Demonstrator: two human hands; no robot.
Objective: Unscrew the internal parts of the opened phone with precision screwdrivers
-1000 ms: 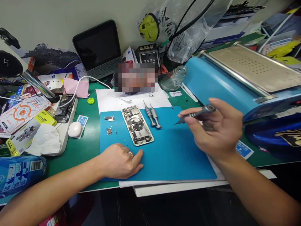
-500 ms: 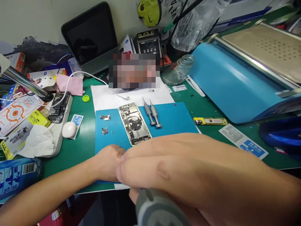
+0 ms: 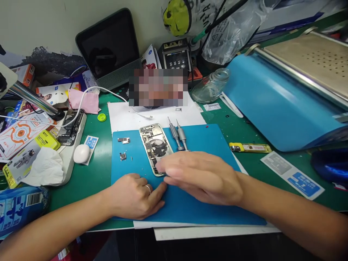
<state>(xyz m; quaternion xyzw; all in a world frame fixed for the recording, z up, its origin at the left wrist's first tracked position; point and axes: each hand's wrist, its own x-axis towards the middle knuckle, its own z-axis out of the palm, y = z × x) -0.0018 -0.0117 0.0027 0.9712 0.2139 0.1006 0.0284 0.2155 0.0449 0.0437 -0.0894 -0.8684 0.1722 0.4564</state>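
Observation:
An opened phone (image 3: 156,145) with bare internals lies on the blue mat (image 3: 217,214). My left hand (image 3: 136,197), a ring on one finger, rests on the mat below the phone. Its index finger and thumb stretch rightward, apart, with no object visible between them. Over the phone's lower right corner is my right hand (image 3: 203,175), fingers stretched out together and nothing seen in them; whether it touches the phone I cannot tell. Two grey screwdrivers (image 3: 178,134) lie right of the phone, their ends hidden by this hand. Small phone parts (image 3: 123,140) sit left of it.
White paper (image 3: 122,116) lies behind the mat. At left are a white earbud case (image 3: 81,154), another phone assembly (image 3: 70,127) and crumpled tissue (image 3: 49,166). A glass jar (image 3: 209,87), yellow cutter (image 3: 250,147) and large blue-sided machine (image 3: 272,105) occupy the right.
My right hand has moved away from the camera, down toward the phone. The grey rounded object beneath it has left view. My left index finger now shows extended.

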